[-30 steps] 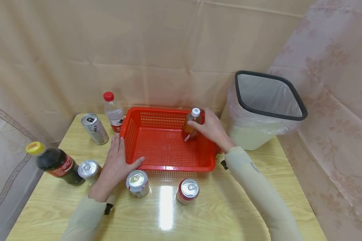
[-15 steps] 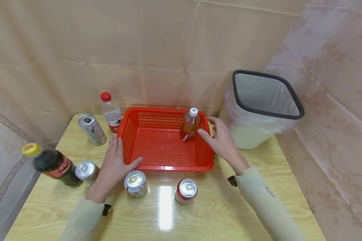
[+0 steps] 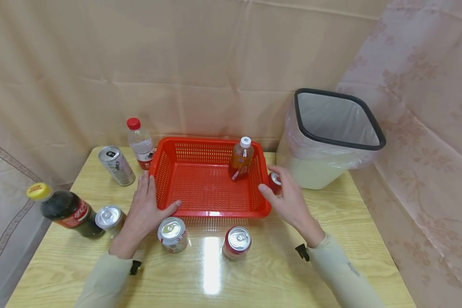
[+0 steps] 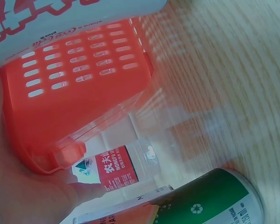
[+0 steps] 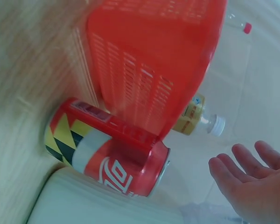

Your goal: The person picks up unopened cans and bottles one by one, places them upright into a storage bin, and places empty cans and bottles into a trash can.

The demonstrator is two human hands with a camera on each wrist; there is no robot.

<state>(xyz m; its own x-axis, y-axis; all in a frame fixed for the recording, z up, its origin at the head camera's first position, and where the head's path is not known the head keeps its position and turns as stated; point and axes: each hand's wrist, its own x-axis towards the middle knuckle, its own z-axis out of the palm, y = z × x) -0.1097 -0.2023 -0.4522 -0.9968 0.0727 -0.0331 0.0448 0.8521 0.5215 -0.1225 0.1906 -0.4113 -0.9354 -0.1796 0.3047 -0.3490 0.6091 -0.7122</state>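
My left hand (image 3: 144, 211) rests on the left rim of a red plastic basket (image 3: 211, 214), its thumb lying over the front corner. Inside the basket, toward its right end, stands a bottle of amber drink (image 3: 240, 161) with a white cap. My right hand (image 3: 292, 203) hovers by the basket's right side with fingers spread, around a red Coca-Cola can (image 5: 109, 149). The right wrist view shows a gap between the fingers and that can, which stands between the basket and the trash bin (image 3: 317, 167).
Left of the basket stand a red-capped water bottle (image 3: 141, 145), a silver can (image 3: 117, 166), a yellow-capped cola bottle (image 3: 71, 212) and another can (image 3: 111, 219). In front are a white can (image 3: 173, 234) and a red can (image 3: 237, 242). Curtains hang behind the table.
My right hand has let go of the amber drink bottle in the basket and moved right and toward me, over to the red can. The left hand stays on the rim.
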